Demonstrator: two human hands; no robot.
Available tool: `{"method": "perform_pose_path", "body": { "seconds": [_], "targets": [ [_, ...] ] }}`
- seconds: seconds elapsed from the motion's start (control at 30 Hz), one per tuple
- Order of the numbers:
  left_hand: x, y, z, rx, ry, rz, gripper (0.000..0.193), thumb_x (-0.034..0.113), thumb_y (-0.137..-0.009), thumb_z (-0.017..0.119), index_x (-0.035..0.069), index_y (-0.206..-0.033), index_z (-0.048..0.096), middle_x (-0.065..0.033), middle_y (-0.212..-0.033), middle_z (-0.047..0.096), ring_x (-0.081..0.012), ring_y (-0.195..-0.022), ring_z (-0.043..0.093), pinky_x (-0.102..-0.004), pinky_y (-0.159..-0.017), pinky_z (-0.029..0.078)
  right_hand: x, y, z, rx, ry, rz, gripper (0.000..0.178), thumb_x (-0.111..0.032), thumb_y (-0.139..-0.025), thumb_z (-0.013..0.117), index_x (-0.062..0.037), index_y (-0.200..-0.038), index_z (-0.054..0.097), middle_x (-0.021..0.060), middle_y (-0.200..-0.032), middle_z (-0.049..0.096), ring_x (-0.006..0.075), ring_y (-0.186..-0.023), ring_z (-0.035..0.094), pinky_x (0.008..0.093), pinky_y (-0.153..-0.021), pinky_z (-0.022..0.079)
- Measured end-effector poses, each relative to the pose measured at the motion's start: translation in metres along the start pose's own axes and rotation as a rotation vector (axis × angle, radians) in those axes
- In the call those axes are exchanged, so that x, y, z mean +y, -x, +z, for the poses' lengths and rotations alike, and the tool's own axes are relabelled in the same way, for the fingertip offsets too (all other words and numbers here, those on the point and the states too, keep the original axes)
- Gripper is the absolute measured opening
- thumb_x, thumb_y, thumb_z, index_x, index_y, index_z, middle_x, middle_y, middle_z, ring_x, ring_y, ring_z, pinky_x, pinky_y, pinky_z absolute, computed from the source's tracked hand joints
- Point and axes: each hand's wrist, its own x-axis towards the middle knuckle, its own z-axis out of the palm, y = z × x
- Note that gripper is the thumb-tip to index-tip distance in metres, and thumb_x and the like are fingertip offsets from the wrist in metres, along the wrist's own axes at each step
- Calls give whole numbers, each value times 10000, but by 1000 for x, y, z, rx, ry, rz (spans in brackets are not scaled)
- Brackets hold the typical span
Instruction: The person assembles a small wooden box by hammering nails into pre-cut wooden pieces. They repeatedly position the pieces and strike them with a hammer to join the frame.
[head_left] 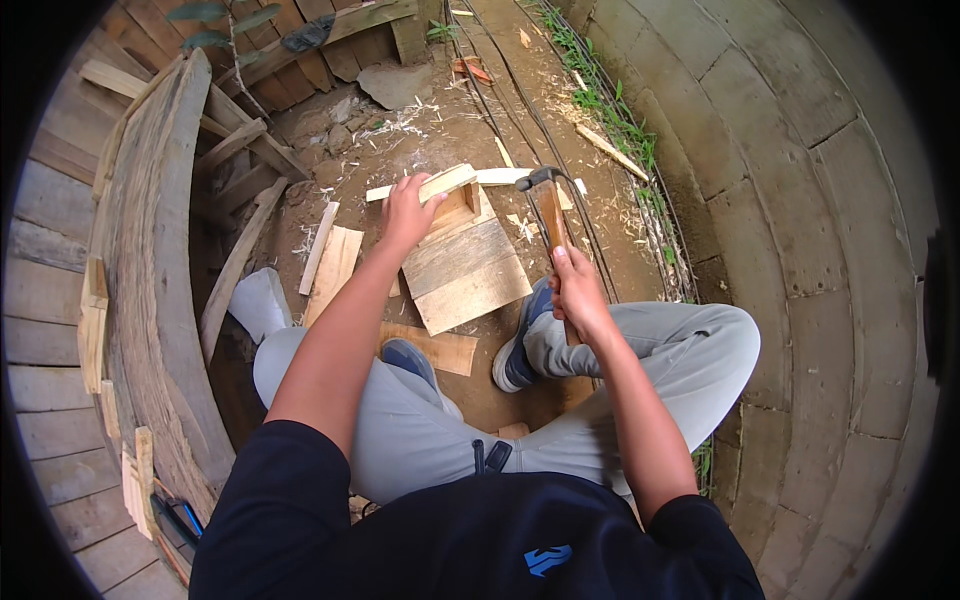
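Note:
A small box of light and greyish boards [468, 268] lies on the dirt in front of my feet. Across its far end runs a pale wooden strip [450, 180]. My left hand [408, 212] grips this strip near its left end, fingers curled over it and partly hidden. To the right of the box, my right hand [580, 292] is closed around the wooden handle of a claw hammer [552, 208]. The dark hammer head is raised and apart from the box.
Loose boards [335, 268] lie left of the box, and another board [445, 350] is by my shoes. A thick wooden bench [150, 260] stands at left. Black cables [520, 100] cross the ground near a block wall [790, 200]. Wood shavings litter the dirt.

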Motion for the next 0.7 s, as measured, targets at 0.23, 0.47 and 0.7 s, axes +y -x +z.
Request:
{"method": "perform_pose_path", "body": {
  "seconds": [0.23,0.47,0.7],
  "targets": [
    [3,-3,13,28,159,105,470,224,-828,824,33,-1223,656,-172,-1170,650,-369,-1110,604,-439,-976,482,-7,-14,5,89,606,-590,339,-230,-1066,498,29,-1282,466,283,-921,679,434,-834,676,524,-753,492],
    [8,-4,10,-22,155,50,541,238,-812,840,39,-1285,667,-209,-1189,672,-373,-1160,609,-440,-1015,480,-26,-28,39,137,806,-439,314,-288,-1067,481,25,-1096,484,381,-843,636,565,-852,623,617,-756,452],
    [3,-2,16,-4,89,37,566,268,-822,830,33,-1308,658,-213,-1252,663,-371,-1194,599,-440,-1056,467,-68,-25,46,184,773,-506,319,-304,-1076,477,12,-1043,511,327,-756,644,506,-708,655,578,-644,482]
  ]
}}
